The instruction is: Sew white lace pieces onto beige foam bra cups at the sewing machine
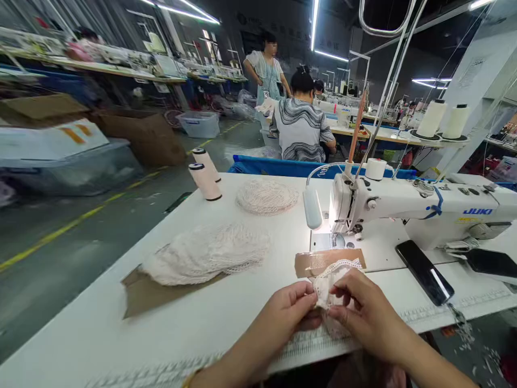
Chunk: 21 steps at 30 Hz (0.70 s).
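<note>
Between my two hands is a small piece of white lace-edged fabric (329,281), held just in front of the sewing machine (388,199). My left hand (297,304) pinches its left side. On the other side my right hand (359,307) grips it with thumb and bent fingers. Behind the fabric a strip of brown tape-covered cardboard (309,263) lies below the needle area. To the left a pile of white lace pieces (214,250) rests on a brown cardboard sheet (161,296). A round stack of lace (266,196) sits farther back.
Two thread cones (205,182) stand at the table's back left. A black phone (424,272) and another dark device (493,262) lie at the right. A lamp (313,207) hangs beside the needle. A person (301,121) sits beyond the table; another person (266,73) stands farther off.
</note>
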Each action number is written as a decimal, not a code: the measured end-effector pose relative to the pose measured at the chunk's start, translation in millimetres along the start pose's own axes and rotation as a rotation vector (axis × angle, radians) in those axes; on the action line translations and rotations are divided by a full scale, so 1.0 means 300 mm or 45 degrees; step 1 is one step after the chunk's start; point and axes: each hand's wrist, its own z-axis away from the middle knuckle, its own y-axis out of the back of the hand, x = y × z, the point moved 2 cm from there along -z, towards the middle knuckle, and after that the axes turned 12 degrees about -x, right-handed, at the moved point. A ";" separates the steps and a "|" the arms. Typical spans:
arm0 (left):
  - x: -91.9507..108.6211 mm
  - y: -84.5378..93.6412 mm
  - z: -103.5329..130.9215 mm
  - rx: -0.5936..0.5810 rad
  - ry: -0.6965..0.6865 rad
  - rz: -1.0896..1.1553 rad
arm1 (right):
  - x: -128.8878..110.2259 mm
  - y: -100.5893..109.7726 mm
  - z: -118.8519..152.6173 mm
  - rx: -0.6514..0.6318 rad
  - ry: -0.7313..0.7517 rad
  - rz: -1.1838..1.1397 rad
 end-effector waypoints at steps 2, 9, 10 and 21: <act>0.001 -0.001 -0.005 -0.022 -0.041 -0.022 | 0.017 -0.037 -0.007 0.029 -0.029 0.162; 0.005 -0.009 -0.007 -0.017 -0.023 -0.017 | 0.025 -0.068 -0.024 0.079 -0.093 0.182; 0.006 -0.010 -0.007 -0.012 -0.028 -0.036 | 0.023 -0.058 -0.026 0.072 -0.119 0.099; 0.012 -0.016 -0.007 -0.085 -0.087 -0.191 | -0.035 -0.075 -0.035 -0.094 0.030 -0.185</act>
